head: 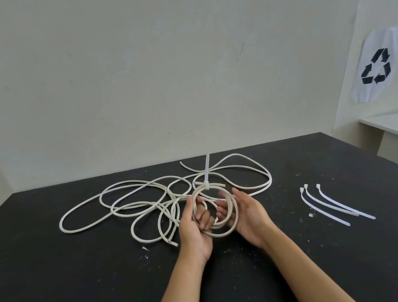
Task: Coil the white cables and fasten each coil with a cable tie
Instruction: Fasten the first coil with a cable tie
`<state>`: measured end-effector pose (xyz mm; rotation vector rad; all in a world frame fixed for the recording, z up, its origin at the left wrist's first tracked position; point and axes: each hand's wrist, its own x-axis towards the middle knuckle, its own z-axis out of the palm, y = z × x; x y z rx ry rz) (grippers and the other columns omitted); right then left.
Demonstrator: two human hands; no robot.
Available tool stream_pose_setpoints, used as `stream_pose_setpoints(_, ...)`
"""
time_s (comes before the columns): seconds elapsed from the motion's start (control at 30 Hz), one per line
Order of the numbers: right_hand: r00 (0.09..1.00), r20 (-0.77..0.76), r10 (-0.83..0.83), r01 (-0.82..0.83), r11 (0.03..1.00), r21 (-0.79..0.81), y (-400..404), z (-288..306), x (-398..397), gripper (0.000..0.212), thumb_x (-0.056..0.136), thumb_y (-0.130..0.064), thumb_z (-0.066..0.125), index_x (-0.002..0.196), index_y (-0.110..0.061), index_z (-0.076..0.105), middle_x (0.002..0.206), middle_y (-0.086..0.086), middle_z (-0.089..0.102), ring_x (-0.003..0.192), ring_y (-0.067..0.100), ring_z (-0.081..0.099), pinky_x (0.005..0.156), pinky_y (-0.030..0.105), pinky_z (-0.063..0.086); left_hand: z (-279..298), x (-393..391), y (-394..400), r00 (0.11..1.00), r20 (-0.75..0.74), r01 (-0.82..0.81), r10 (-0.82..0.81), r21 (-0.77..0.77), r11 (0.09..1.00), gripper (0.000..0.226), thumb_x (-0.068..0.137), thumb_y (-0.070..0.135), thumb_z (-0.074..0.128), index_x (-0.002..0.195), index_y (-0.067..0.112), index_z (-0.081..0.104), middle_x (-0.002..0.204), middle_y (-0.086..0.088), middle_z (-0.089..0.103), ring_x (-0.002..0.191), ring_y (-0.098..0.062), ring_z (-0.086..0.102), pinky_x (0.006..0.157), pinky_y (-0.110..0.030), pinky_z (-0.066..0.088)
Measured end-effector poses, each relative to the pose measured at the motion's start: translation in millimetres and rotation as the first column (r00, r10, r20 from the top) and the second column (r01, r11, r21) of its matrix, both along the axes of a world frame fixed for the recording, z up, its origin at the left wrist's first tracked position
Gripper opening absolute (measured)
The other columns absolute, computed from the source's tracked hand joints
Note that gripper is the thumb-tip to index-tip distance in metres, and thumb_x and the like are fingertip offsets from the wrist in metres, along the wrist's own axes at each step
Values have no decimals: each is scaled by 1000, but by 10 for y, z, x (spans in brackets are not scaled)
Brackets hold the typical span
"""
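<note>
While both palms face up above the black table (58, 295), the left hand (193, 227) and the right hand (246, 215) carry one small coil of white cable (229, 229) between them. The left grip is partly curled: its fingers (204, 220) pass up through the middle of the coil, and the thumb lies along the coil's outer left edge, so the loops rest on that hand rather than being squeezed tight. The right grip is wider, its fingers spread and only lightly bent under the coil's right side, with the loops lying across them. At the far side of the coil from both grips, a fastened cable tie (207, 173) wraps the loops, its head sitting on the top of the ring and its long tail pointing straight away from the hands. One short cable end juts out to the right just beside that head.

Beyond and to the left of the left grip, the loose white cables (112, 206) sprawl on the table in wide, overlapping loops; one big loop also runs round beyond the right grip. A cut end lies near the left wrist. Well off to the right of the right grip, three spare cable ties (334, 202) lie on the table, close together and slanted, heads at the far end. Small pale flecks dot the table around the forearms. On the wall to the right hangs a recycling sign (374, 66).
</note>
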<state>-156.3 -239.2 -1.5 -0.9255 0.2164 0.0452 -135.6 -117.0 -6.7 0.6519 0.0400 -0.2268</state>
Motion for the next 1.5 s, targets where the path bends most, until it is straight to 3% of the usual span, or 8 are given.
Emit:
stream_pose_setpoints(0.1, 995, 74, -70, 70, 998, -6, 23, -36, 33, 36, 96, -29, 59, 121, -3, 58, 93, 14, 68, 78, 25, 70, 71, 37, 61, -8, 5, 20, 1000, -12, 7, -7, -14, 1000, 34, 99, 32, 42, 77, 9, 53, 41, 7, 27, 30, -4, 23, 32, -15, 21)
stream_pose_setpoints(0.37, 936, 178, -305, 334, 927, -172, 2, -73, 2, 17, 87, -17, 73, 90, -1, 67, 90, 16, 71, 87, 30, 73, 68, 36, 60, -31, -34, -31, 997, -9, 80, -80, 90, 993, 30, 95, 25, 42, 72, 8, 52, 44, 2, 33, 38, -10, 34, 40, -19, 31)
stream_pose_setpoints(0.53, 966, 224, -132, 208, 909, -361, -35, -112, -1, 20, 90, -19, 70, 93, 1, 69, 94, 27, 69, 91, 35, 71, 76, 40, 61, 6, 32, 138, 988, 66, 98, -139, 427, 899, 48, 99, 35, 32, 100, -3, 62, 76, -19, 66, 68, -27, 63, 55, -28, 55)
stream_pose_setpoints(0.67, 948, 289, -133, 285, 757, -589, -5, -139, 13, 17, 88, -28, 72, 85, -12, 74, 73, 7, 62, 74, 18, 60, 73, 28, 50, -32, 45, 109, 988, 144, -43, -57, 605, 795, 30, 88, 38, 63, 99, 12, 70, 90, -8, 71, 66, -11, 66, 47, -16, 44)
stream_pose_setpoints(1.0, 931, 291, -218, 347, 775, -528, 64, -149, 0, 12, 93, -15, 66, 91, -4, 69, 77, 5, 63, 63, 1, 64, 58, 12, 49, -109, 31, 57, 981, 182, -161, 70, 554, 817, 25, 83, 21, 71, 99, 2, 68, 72, -2, 64, 54, -6, 56, 39, -14, 34)
stream_pose_setpoints(1.17, 981, 181, -70, 147, 879, -453, 7, -122, 20, 20, 95, -20, 62, 99, -1, 62, 87, 13, 70, 70, 14, 72, 62, 26, 55, -65, 19, 50, 970, 217, -209, 113, 491, 846, 22, 89, 19, 65, 83, 4, 51, 76, -12, 68, 64, -18, 70, 54, -24, 56)
stream_pose_setpoints(1.4, 982, 148, 118, -11, 818, -576, -44, -76, -11, 28, 88, -37, 69, 105, -16, 75, 96, 6, 76, 70, 10, 64, 59, 22, 46, -78, 45, 76, 960, 278, -188, 37, 542, 819, 24, 90, 23, 64, 73, 10, 52, 85, -13, 69, 77, -20, 71, 73, -36, 58)
stream_pose_setpoints(1.5, 978, 165, 124, -24, 862, -507, -25, -74, 4, 29, 89, -30, 69, 108, -8, 74, 101, 11, 76, 87, 18, 71, 71, 23, 52, -91, 44, 52, 961, 270, -212, 63, 569, 794, 24, 90, 26, 63, 78, 6, 55, 80, -10, 69, 75, -18, 69, 67, -23, 56)
